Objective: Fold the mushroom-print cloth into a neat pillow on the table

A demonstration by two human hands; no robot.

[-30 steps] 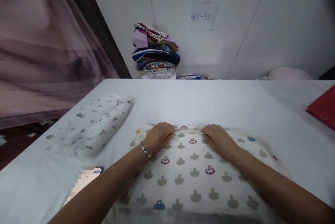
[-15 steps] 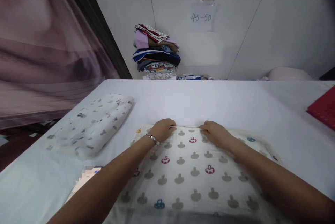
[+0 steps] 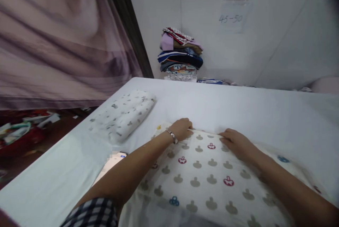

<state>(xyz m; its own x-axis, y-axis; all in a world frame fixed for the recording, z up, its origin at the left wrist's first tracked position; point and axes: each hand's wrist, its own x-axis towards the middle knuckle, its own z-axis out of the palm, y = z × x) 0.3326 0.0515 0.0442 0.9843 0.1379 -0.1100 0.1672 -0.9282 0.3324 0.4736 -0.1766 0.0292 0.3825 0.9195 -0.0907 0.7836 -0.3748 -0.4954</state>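
A white cloth (image 3: 203,174) printed with grey, red and blue mushroom-like shapes lies spread on the table in front of me. My left hand (image 3: 181,129), with a silver bracelet at the wrist, pinches its far edge left of the middle. My right hand (image 3: 234,142) grips the same edge a short way to the right. Between the two hands the edge runs fairly straight. Both forearms reach across the cloth and cover parts of it. Beyond my left arm rests a folded white cloth (image 3: 124,114) with small grey-green prints.
A phone (image 3: 111,165) lies partly behind my left forearm on the white table (image 3: 254,110). Stacked folded fabrics (image 3: 181,55) stand past the far edge, by the wall. A pinkish curtain (image 3: 60,39) hangs at the left, above a red container (image 3: 23,140) of cloths.
The view has turned left, so everything appears farther right and the red item at the right edge is gone from sight. Both hands still hold the cloth's far edge.
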